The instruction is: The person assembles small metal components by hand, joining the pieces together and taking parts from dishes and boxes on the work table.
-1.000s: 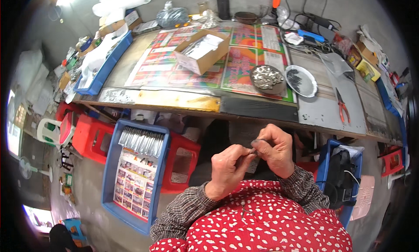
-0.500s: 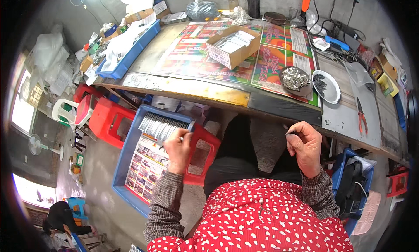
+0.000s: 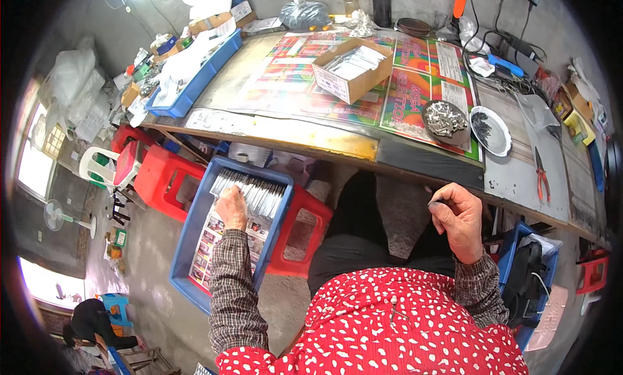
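My left hand (image 3: 232, 209) is down in a blue plastic bin (image 3: 283, 206) at my left. Its fingers are drawn together at the left end of a row of thin, silvery flat packets (image 3: 259, 194); whatever is between them is hidden. Printed sheets with small pictures (image 3: 206, 240) line the bin. Above my lap, just off the table edge, my right hand (image 3: 462, 222) pinches a small dark piece (image 3: 441, 201) between thumb and fingers. Beyond it on the table stand a round dish of small metal parts (image 3: 446, 122) and a white dish with dark bits (image 3: 488, 131).
An open carton of flat packets (image 3: 352, 70) sits on the table (image 3: 279, 129). Red-handled pliers (image 3: 542, 180) lie at the right. A blue tray (image 3: 195, 83) stands far left. Red stools (image 3: 167, 180) flank the bin; another blue bin (image 3: 508, 245) is at my right.
My left hand has moved left and slightly up, from the bin's right side to the packets' left end. My right hand keeps its pinch and has hardly moved.
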Demonstrator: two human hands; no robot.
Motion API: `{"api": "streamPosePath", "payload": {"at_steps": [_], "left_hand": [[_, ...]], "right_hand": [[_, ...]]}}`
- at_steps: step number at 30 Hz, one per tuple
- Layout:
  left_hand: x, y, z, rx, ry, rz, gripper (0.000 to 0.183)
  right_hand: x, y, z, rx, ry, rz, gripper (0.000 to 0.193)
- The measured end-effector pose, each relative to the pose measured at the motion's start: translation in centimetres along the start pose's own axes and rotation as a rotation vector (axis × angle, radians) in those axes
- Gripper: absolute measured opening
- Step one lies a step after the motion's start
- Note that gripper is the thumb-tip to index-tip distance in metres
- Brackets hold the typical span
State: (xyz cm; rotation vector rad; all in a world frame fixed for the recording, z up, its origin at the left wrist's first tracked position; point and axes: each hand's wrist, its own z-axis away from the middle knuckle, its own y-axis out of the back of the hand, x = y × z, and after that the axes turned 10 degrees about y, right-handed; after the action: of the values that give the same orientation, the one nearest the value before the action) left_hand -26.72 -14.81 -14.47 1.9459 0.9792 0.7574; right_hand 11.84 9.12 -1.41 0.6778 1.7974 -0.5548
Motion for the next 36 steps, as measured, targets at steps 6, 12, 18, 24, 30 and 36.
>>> {"api": "streamPosePath", "payload": {"at_steps": [6, 12, 18, 24, 30, 36], "left_hand": [[-1.7, -2.0, -0.4, 0.035, -0.102, -0.017, 0.008], [-0.8, -0.6, 0.3, 0.019, -0.008, 0.060, 0.003], [-1.9, -0.2, 3.2, -0.097, 0.292, 0.258, 0.042], [-0.4, -0.9, 4.7, -0.256, 0.436, 0.480, 0.069], [0.4, -1.7, 4.9, -0.261, 0.585, 0.655, 0.069], [-1.2, -6.3, 4.1, -0.354, 0.720, 0.911, 0.076]], "right_hand": [[-0.1, -0.1, 0.0, -0.011, -0.012, 0.011, 0.012], [0.1, 0.2, -0.1, -0.014, -0.017, 0.012, 0.012], [-0.1, 0.0, -0.2, -0.006, -0.016, 0.009, 0.011], [-0.1, 0.0, -0.1, -0.019, -0.011, 0.032, 0.010], [0.2, 0.1, 0.0, -0.024, -0.020, 0.021, 0.011], [0.0, -0.1, -0.1, -0.046, -0.015, 0.014, 0.012]]}}
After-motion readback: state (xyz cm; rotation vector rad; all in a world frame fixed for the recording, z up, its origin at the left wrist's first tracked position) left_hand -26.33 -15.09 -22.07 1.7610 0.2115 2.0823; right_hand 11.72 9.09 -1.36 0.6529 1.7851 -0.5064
